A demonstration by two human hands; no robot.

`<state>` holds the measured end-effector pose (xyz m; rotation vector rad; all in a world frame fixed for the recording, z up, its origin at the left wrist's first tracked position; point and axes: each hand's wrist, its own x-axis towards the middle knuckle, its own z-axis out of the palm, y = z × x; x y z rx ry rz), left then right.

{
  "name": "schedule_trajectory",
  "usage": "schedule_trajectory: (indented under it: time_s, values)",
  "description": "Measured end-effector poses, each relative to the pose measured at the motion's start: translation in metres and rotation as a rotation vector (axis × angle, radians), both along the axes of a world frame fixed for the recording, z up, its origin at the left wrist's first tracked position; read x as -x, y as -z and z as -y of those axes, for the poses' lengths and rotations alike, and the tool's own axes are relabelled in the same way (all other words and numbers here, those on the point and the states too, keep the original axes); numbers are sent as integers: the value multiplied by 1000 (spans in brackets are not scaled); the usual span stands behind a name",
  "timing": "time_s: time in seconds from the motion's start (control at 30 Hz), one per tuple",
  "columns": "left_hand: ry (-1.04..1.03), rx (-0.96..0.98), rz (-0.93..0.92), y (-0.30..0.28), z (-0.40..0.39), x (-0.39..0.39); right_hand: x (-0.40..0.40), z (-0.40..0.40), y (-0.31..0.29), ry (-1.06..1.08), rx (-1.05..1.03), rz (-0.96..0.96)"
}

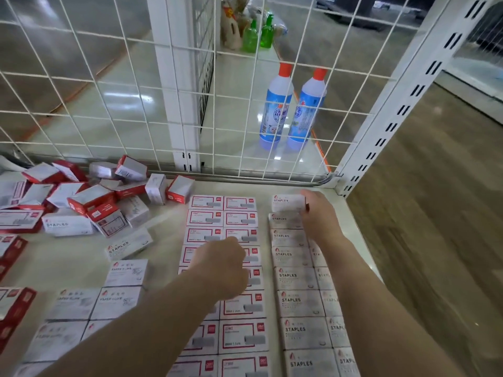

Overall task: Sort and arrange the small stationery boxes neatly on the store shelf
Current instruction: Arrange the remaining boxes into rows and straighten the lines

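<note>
Right hand (pixel 317 213) grip pinches staples box (pixel 288 202); left hand (pixel 226 268) curled.

We see the shelf (pixel 351 213), pale and flat, carrying small stationery boxes in three sorted groups. White STAPLES boxes (pixel 295 278) lie flat in a tidy double column on the right; its farthest box (pixel 288 202) sits slightly raised and tilted. Red-bordered boxes (pixel 239 213) form two neat columns in the middle. White PAPER CLIPS boxes (pixel 122 300) lie in rows at lower left. An unsorted heap of red-and-white boxes (pixel 89 200) lies jumbled at far left.
</note>
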<state>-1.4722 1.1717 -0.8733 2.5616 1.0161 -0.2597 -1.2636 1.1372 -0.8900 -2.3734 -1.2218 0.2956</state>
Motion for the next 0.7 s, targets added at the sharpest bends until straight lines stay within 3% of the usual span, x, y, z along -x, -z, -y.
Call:
schedule_trajectory:
  time_s: [0.33, 0.7]
  values:
    - [2, 11, 9, 1, 0, -1, -9, -15, 8, 11, 171, -81]
    - [-11, 9, 29, 3, 2, 0, 0, -9, 18, -22, 59, -95]
